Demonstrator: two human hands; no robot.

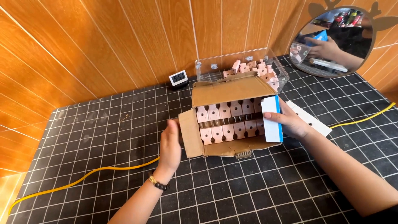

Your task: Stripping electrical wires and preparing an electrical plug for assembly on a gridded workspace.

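Observation:
An open cardboard box [219, 93] sits on the black gridded mat, packed with two rows of several pink plug-like parts [226, 120]. My left hand [170, 145] rests flat against the box's left flap, fingers together. My right hand [290, 122] grips a white card with a blue edge [271, 118], held upright at the box's right end against the pink parts. A beaded bracelet [158, 183] is on my left wrist.
Behind the box stands a clear plastic bin [248, 62] with more pink parts. A small digital clock [179, 78] is at the wall. A yellow cable [83, 178] crosses the mat, a white strip [313, 120] lies to the right, and a round mirror [331, 41] leans at the back right.

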